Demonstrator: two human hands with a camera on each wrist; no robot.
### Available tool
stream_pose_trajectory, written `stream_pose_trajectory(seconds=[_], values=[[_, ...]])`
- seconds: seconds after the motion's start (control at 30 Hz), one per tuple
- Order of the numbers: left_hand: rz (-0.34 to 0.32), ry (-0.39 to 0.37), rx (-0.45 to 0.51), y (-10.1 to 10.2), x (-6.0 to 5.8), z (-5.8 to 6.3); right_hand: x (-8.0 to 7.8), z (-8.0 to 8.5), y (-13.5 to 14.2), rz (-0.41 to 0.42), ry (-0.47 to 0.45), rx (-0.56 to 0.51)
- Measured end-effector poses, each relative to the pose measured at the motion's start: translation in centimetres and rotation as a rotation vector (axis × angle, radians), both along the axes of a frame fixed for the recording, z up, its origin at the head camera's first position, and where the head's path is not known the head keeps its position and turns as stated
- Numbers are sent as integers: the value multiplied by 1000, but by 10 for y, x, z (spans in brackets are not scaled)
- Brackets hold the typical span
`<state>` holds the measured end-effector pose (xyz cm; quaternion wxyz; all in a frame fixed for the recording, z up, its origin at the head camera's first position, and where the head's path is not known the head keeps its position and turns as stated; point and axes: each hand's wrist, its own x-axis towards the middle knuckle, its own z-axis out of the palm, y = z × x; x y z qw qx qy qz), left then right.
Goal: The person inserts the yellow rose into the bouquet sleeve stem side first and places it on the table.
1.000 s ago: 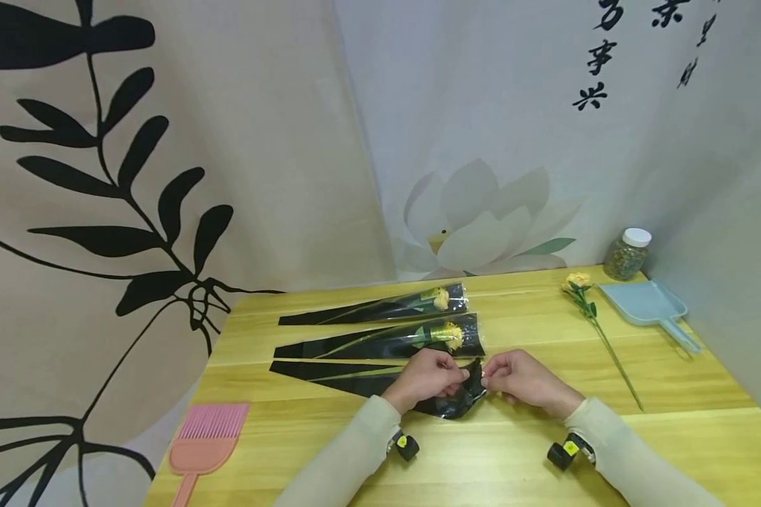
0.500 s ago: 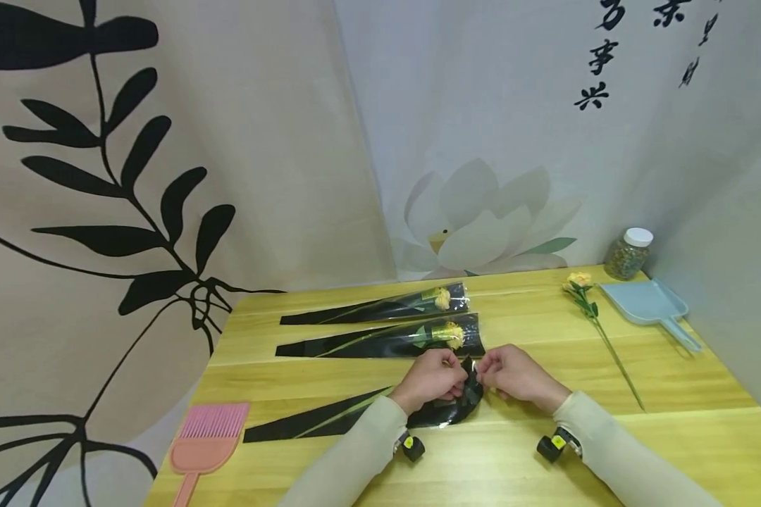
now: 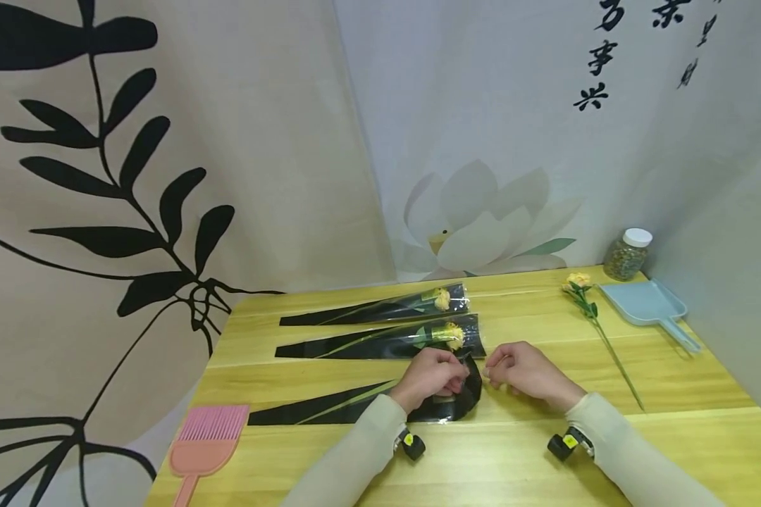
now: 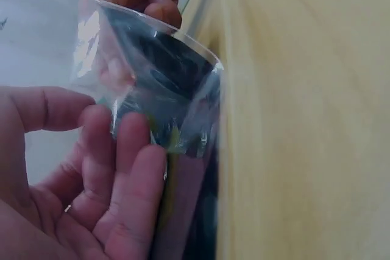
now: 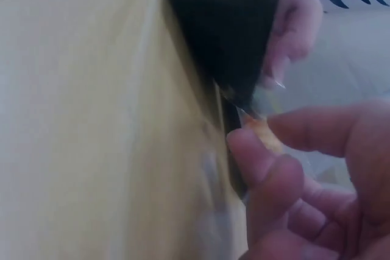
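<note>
A black and clear flower sleeve (image 3: pixel 466 405) lies slanted on the table, a green stem (image 3: pixel 342 405) showing along its narrow end. My left hand (image 3: pixel 430 380) pinches the film near its wide mouth; in the left wrist view, thumb and index finger (image 4: pixel 96 127) meet at the clear edge. My right hand (image 3: pixel 529 373) is just right of that mouth, fingers bent. In the right wrist view its thumb (image 5: pixel 317 129) and index finger look slightly apart by the sleeve's black flap (image 5: pixel 225 35); whether film is between them is unclear. The left hand covers the sleeve's middle.
Two sleeved yellow roses (image 3: pixel 380 310) (image 3: pixel 380 343) lie behind. A loose yellow rose (image 3: pixel 586 306) is at right, beside a blue dustpan (image 3: pixel 645 303) and a white-lidded jar (image 3: pixel 626 257). A pink brush (image 3: pixel 206 451) lies front left.
The sleeve's narrow end has swung toward the front left, then slightly back. Both hands stay around its mouth; the right hand has shifted slightly right, away from the left, over the last half second.
</note>
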<state>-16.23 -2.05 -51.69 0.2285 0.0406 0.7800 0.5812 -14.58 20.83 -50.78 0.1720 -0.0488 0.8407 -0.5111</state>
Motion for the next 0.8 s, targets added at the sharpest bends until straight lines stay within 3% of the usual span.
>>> stream_pose_trajectory(seconds=[0.43, 0.8], values=[[-41, -10, -2, -3, -3, -3, -9, 20, 59, -51, 65, 116], [-56, -17, 15, -4, -4, -3, -11, 17, 111, -170, 178, 165]])
